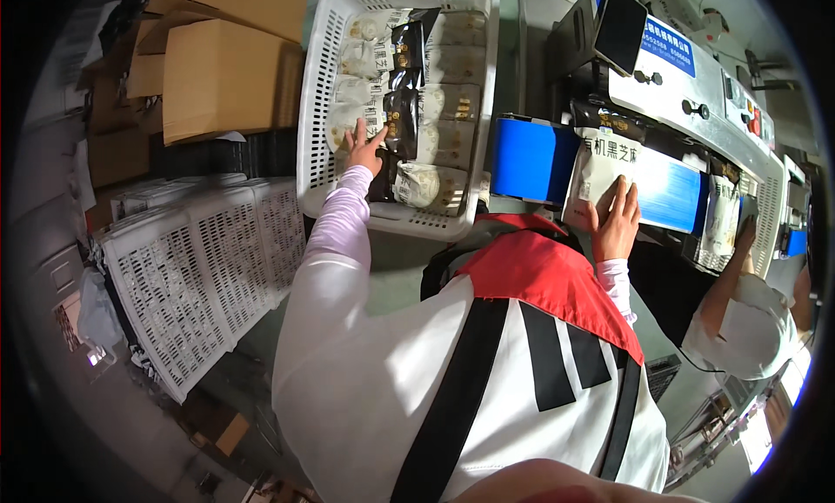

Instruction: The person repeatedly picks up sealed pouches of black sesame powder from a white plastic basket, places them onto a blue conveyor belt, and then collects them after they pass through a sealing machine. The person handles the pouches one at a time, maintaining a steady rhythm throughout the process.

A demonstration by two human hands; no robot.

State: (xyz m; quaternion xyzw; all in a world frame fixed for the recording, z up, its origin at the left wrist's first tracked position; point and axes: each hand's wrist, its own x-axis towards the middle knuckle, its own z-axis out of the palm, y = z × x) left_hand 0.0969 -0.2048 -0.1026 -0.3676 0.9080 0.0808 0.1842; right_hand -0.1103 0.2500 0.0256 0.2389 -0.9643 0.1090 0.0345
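Note:
My left hand [364,148] reaches into a white plastic crate [309,155], its fingers spread and touching the pouches in its left row. The crate holds several white-and-black food pouches [402,125] standing close together in rows. My right hand [616,222] lies with fingers stretched out on the lower part of a white pouch with a black top band [600,159]. That pouch rests flat on the blue conveyor belt [670,190] of a sealing machine [687,77], with its black end at the machine's edge.
A co-worker's hand [746,233] is beside another pouch [720,216] at the belt's right end, near a white basket [767,216]. White perforated crates [200,268] stand at the left, below cardboard boxes [226,81]. A dark screen [620,31] tops the machine.

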